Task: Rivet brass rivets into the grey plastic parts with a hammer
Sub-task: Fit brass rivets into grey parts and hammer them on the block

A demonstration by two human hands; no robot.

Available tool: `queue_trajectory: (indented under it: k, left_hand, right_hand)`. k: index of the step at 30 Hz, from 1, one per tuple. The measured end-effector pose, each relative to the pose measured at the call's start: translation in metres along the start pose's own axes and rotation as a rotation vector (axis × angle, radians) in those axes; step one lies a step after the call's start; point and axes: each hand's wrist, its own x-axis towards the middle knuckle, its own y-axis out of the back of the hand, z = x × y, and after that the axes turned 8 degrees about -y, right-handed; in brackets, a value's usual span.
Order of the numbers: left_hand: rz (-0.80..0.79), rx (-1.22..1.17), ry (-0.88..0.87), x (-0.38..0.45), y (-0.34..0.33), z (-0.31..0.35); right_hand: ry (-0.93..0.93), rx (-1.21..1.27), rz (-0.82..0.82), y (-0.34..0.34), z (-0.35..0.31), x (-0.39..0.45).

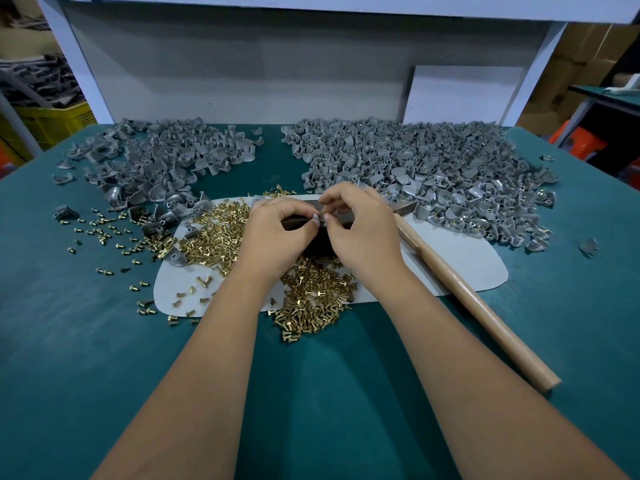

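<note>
Both hands meet over the middle of the white mat (460,258). Left hand (277,233) and right hand (360,226), fingers curled, pinch one small grey plastic part (318,218) between their fingertips, just above a dark block (320,242) on the mat. Whether a rivet sits in the part: cannot tell. Loose brass rivets (311,289) lie heaped on the mat's near and left sides. Hammer (467,289) lies on the mat's right side, just beside the right hand, untouched. Grey part piles on the desk (69,341) beyond the mat: left pile (156,161), right pile (433,168). No readable writing.
</note>
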Motion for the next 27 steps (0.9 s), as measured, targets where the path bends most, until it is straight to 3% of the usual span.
queue_trajectory:
  k: [14, 27]
  left_hand:
    - [0.002, 0.045, -0.021, -0.0005, -0.0016, -0.0006]
    - [0.020, -0.027, 0.030, -0.0036, -0.0003, 0.0064]
  right_hand:
    - [0.048, -0.159, -0.060, -0.0001, -0.0030, 0.0055]
    - [-0.167, 0.193, -0.088, 0.0050, 0.0053, 0.0024]
